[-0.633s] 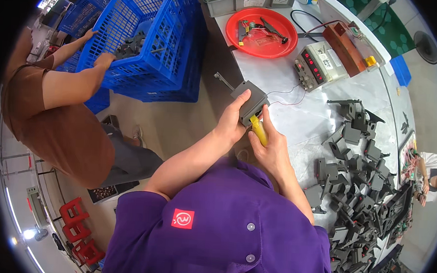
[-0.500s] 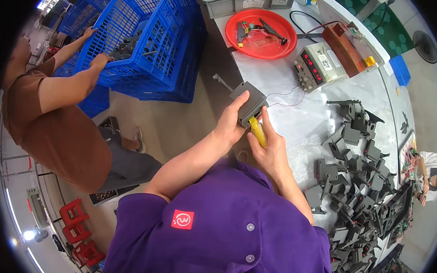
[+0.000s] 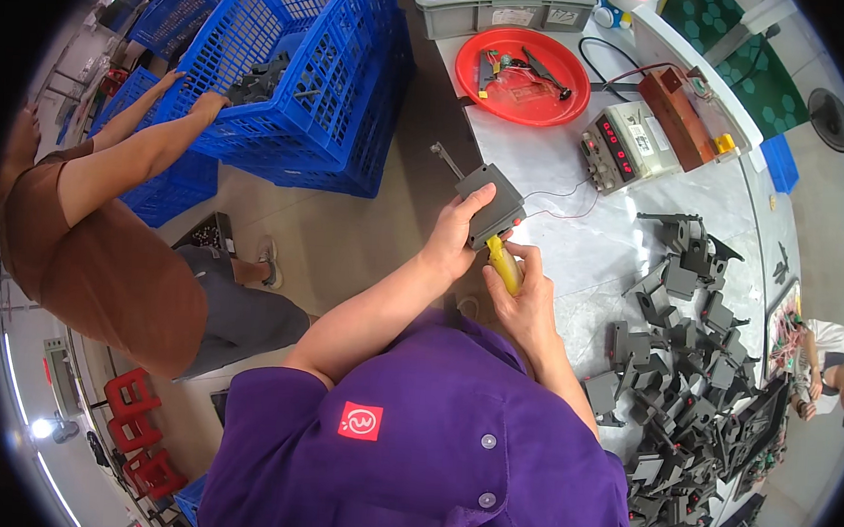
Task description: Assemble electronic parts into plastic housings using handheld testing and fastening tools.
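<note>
In front of my chest, my left hand (image 3: 456, 229) grips a dark grey box-shaped plastic housing (image 3: 502, 187), thumb on its top face. A thin metal arm (image 3: 444, 157) sticks out from its far left side. My right hand (image 3: 527, 305) is closed around a yellow-handled tool (image 3: 506, 266), held against the near end of the housing. The working end of the tool is hidden, so its exact kind does not show. Two thin wires (image 3: 563, 215) run from the housing toward a bench power supply (image 3: 644, 142) with a lit red display.
A heap of dark grey housings (image 3: 688, 373) covers the table's right side. Farther back are a red round tray (image 3: 521, 108) with small parts and a grey bin (image 3: 502, 18). At left, a person in brown (image 3: 121, 267) holds a blue crate (image 3: 334, 116). Red stools (image 3: 132, 420) stand lower left.
My view has shifted slightly, so the bench items sit a little farther right. The right fingers have shifted on the yellow-handled tool, which stays against the housing. The left hand keeps its grip.
</note>
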Tool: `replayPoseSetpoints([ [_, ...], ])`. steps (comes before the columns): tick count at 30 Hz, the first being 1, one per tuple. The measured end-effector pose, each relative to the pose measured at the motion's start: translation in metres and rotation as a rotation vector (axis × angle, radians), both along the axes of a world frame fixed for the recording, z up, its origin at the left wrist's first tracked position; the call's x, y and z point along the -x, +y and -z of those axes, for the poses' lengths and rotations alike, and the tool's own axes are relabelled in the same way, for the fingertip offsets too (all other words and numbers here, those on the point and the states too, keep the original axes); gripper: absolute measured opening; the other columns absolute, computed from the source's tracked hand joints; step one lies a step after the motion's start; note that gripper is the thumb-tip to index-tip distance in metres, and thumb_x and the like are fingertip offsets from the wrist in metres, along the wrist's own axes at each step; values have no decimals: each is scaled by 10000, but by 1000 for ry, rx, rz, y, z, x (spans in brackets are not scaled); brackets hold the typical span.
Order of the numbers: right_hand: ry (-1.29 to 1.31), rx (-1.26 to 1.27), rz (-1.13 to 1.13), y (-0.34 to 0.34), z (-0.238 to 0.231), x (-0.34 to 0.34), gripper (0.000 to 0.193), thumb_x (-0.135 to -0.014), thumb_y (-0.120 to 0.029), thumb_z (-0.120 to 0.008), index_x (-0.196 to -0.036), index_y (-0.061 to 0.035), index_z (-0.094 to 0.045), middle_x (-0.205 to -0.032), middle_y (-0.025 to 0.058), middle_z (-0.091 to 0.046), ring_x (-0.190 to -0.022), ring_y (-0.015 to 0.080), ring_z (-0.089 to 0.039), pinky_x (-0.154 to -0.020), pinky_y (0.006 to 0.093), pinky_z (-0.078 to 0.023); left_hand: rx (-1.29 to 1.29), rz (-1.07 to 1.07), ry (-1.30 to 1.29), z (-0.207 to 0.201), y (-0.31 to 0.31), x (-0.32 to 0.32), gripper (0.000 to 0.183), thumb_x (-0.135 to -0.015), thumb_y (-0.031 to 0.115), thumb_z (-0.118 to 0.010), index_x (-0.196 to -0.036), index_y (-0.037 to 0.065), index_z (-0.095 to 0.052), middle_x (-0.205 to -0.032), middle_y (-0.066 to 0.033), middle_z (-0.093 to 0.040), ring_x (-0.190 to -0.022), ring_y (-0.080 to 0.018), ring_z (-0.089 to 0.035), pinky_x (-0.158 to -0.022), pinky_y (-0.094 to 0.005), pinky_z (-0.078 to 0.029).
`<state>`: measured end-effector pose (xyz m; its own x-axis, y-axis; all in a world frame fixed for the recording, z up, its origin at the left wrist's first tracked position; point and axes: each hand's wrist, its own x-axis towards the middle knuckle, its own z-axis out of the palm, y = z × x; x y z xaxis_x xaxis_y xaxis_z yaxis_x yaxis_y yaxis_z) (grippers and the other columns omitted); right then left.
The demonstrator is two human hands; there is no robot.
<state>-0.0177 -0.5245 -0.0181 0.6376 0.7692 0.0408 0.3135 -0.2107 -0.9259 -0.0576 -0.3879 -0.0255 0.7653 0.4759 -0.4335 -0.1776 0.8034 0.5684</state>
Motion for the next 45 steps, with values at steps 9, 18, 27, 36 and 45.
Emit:
replayPoseSetpoints([
  [9,398,3,167,-9,20,-18,357,-775,-177,-634,-1070,-70,-464,-761,82,-557,-706,164,-540,-662,298,-437,-41,191,109,3,53,10,254,-806,209,-611,-983,37,-552,-880,-95,-616,-746,-213,-622,-573,-332,-525],
  [18,-58,378,1049,-29,142,-132,631,-749,-222,-568,-1268,17,-299,-1109,316,-452,-1011,404,-478,-882,438,-378,88,321,61,2,52,-11,340,-836,317,-552,-1050,52,-544,-993,-120,-604,-883,-267,-599,-706,-373,-496],
  [27,-136,-1206,249,-80,-147,3,282,-821,-343,-481,-848,-93,-608,-1047,109,-507,-979,220,-455,-866,346,-328,293,642,-69,30,3,-69,440,-834,267,-553,-1185,23,-447,-1092,-178,-554,-934,-271,-588,-685,-385,-535],
  [36,-490,-1254,697,-194,-167,156,308,-834,-363,-472,-823,-89,-612,-981,115,-492,-904,214,-444,-766,325,-331,545,1375,-106,-10,-190,-34,498,-864,332,-508,-1252,42,-392,-1212,-145,-486,-1037,-262,-546,-757,-405,-531],
  [45,-756,-1331,787,-359,-183,332,342,-849,-385,-462,-795,-85,-617,-906,122,-474,-821,206,-431,-653,301,-334,632,1747,54,-13,-463,122,445,-867,338,-494,-1204,51,-445,-1173,-150,-504,-1020,-270,-544,-700,-400,-546],
])
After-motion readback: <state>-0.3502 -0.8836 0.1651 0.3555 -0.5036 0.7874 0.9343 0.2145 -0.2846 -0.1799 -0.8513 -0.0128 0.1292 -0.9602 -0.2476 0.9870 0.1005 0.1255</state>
